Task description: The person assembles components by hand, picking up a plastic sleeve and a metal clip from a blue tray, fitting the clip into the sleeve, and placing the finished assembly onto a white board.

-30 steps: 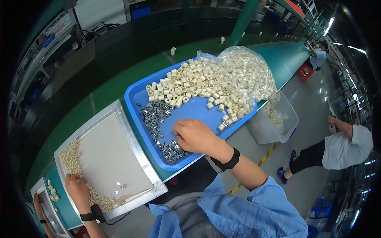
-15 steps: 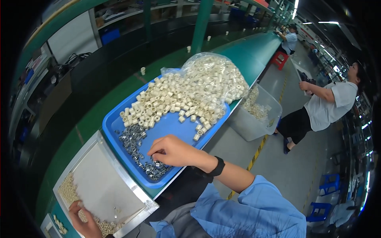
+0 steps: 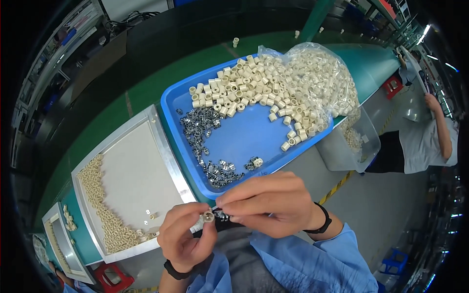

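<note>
The left hand pinches a fitting between thumb and fingers; the right hand pinches a dark clip, its other fingers lying close together. The hands meet in front of the torso, at the near edge of the bench – whether fitting and clip touch cannot be told. In the preceding frame the hands were apart: the left over the tray, the right in the tub among the clips.

The fitting's round mouth faces up toward the camera; its long axis runs roughly along the line of sight. The body is a short, cream, smooth cylinder with a hollow bore. The clip is shiny and metallic, its form too small to resolve.

The tub is smooth blue with rounded corners. It contains loose clips along its left side and loose fittings along its far side. A clear, crinkled bag filled with fittings rests over its far right corner. The tray – pale floor, silver-coloured frame – bears cream rings banked along its left side. Beyond the tub extends the green bench; a translucent bin stands below, to the right
</note>
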`<state>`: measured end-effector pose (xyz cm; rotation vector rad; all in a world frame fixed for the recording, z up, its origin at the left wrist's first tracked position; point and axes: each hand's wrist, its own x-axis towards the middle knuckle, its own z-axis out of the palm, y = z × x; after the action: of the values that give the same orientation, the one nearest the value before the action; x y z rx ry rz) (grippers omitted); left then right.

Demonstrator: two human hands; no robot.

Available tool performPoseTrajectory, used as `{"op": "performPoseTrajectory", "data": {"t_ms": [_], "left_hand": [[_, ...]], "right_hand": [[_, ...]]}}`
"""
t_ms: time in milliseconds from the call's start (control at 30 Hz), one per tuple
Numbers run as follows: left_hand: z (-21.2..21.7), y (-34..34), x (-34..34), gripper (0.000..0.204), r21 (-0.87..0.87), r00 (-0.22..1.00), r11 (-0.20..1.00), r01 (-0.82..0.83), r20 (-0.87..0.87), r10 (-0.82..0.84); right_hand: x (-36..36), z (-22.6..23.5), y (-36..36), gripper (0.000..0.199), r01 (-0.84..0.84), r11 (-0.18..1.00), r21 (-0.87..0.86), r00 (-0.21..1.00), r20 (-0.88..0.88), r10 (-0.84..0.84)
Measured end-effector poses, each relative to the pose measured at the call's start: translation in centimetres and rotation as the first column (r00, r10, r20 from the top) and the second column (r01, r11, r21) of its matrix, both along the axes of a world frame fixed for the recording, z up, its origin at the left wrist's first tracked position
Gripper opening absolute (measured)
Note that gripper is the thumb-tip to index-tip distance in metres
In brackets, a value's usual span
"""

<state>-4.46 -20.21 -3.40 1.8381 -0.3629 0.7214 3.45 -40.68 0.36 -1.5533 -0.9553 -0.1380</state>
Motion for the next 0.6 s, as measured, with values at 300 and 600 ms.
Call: {"op": "performPoseTrajectory", "data": {"t_ms": [300, 600], "left_hand": [[0.2, 0.1, 0.3, 0.041, 0.177, 0.999, 0.983, -0.046, 0.036, 0.04], [0.3, 0.6, 0.6, 0.043, 0.235, 0.997, 0.969, -0.073, 0.041, 0.066]], "right_hand": [[-1.0, -0.1, 0.5, 0.022, 0.077, 0.996, -0.04, 0.996, 0.049, -0.075], [-1.0, 0.2, 1.1, 0.023, 0.149, 0.981, -0.124, 0.981, 0.14, -0.131]]}}
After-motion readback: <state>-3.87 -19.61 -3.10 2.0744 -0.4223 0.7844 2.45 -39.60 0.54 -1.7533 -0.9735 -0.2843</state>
